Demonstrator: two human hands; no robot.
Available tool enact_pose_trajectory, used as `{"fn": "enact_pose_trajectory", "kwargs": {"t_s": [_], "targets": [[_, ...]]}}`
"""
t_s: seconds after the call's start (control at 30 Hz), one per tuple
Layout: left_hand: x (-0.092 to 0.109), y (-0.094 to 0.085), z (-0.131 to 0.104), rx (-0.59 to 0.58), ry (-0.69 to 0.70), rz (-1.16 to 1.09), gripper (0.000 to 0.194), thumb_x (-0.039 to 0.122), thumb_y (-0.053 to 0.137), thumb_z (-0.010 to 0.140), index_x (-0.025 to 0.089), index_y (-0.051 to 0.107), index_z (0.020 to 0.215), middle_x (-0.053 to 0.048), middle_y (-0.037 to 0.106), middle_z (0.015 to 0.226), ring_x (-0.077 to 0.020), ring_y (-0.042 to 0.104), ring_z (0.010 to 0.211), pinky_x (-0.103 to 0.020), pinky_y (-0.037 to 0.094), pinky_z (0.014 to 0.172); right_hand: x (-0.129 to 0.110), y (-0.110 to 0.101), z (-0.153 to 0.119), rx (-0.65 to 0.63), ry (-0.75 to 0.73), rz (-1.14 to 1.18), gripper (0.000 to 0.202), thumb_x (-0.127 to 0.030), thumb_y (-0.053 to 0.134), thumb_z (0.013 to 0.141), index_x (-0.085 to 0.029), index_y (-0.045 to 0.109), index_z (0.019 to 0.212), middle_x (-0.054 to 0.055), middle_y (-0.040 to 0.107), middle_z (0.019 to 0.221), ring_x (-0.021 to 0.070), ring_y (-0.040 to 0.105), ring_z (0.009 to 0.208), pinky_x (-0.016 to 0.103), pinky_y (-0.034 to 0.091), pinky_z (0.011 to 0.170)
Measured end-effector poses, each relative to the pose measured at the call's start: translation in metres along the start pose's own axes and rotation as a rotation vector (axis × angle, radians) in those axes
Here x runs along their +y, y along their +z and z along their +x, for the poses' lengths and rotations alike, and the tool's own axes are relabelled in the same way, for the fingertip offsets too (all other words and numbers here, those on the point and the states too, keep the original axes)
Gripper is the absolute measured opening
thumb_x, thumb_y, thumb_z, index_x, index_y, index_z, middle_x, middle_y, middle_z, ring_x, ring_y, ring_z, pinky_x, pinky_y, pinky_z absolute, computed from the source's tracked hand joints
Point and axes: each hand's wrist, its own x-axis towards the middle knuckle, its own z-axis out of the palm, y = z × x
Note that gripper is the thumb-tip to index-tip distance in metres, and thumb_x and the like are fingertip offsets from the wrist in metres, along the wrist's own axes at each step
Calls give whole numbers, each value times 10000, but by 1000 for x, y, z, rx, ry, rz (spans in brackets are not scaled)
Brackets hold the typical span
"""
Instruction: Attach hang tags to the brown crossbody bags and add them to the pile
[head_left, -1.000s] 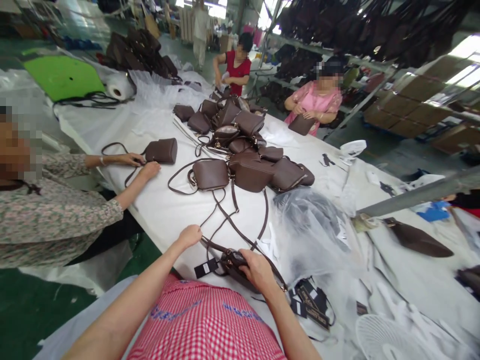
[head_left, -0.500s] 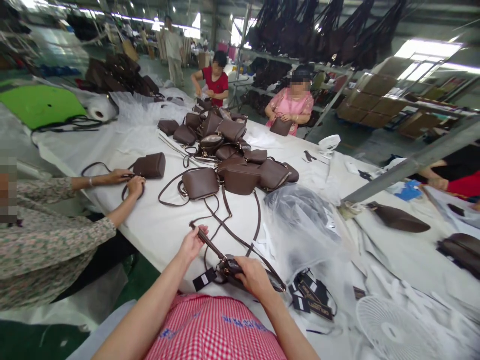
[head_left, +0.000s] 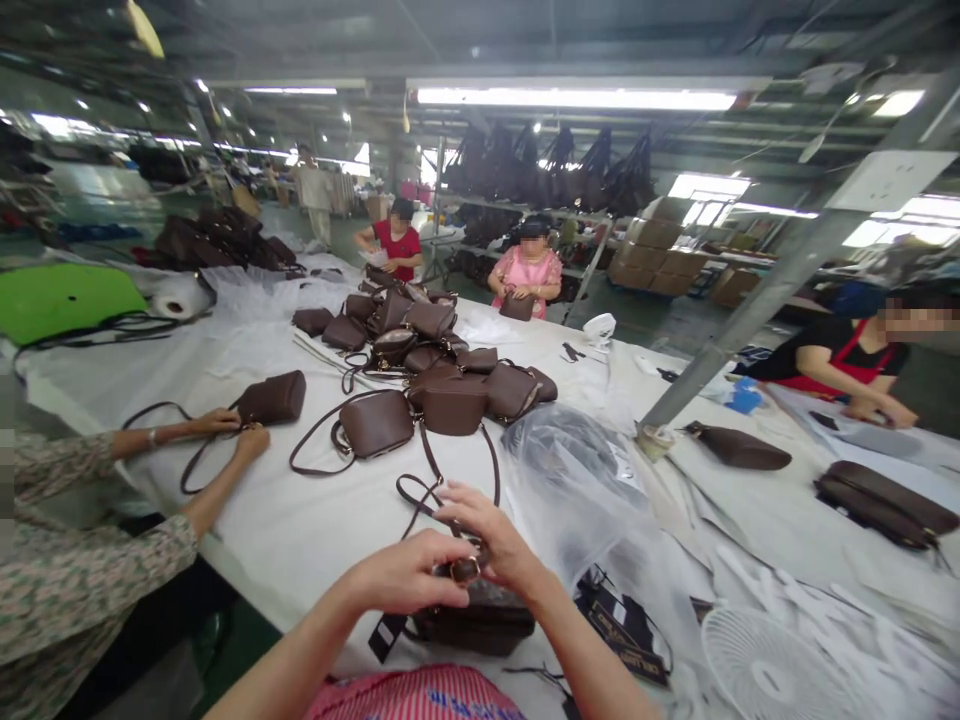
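While the left hand (head_left: 416,575) pinches a brown strap (head_left: 447,570) by its metal fitting (head_left: 466,570), the right hand (head_left: 491,535) meets it from the other side, fingers loosely extended; whether they grip it, I cannot tell. Below both hands the bag (head_left: 476,632) sits at the near edge of the table (head_left: 289,545), probably so that the table bears its weight. A black tag (head_left: 386,635) lies at its left, apart from the fingers. The bag pile (head_left: 427,355) lies farther back, perhaps to leave working room.
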Motion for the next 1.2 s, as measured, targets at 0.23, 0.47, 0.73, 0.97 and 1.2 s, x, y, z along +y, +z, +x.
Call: {"fn": "enact_pose_trajectory", "kwargs": {"t_s": [0.23,0.47,0.73,0.97,1.2], "targets": [[-30,-29,-21,367,-81,-238,239,305,625,736,153,637,920,41,435,624,-102,362,592,-219,319,574,43,-101,-2,568,387,23,272,-417,440,839,-195,594,812,-29,541,559,154,536,571,256,448,607],[-21,-48,-22,166,-207,-181,149,242,678,649,163,623,763,22,560,669,-121,499,628,-227,402,611,44,-250,-39,870,424,-341,293,-465,531,791,-194,642,784,-22,549,572,137,481,535,251,358,529],[3,-59,26,-50,-121,-251,246,378,673,754,139,636,712,6,546,538,-103,467,511,-234,354,544,14,-263,-59,129,489,-65,240,-362,669,643,-206,692,824,1,620,635,159,557,591,259,429,555],[-13,-44,41,86,-28,-442,241,357,683,758,123,628,777,34,487,516,-72,406,479,-215,304,504,29,-157,-81,-385,670,471,963,-476,718,625,-194,305,1448,119,644,1065,239,647,872,325,513,701],[-3,-31,56,6,-83,-332,191,296,676,699,117,673,764,20,544,529,-83,449,478,-212,327,494,11,-81,-2,-322,308,685,584,-457,728,680,-215,533,1175,4,635,802,169,624,721,291,496,667]]}}
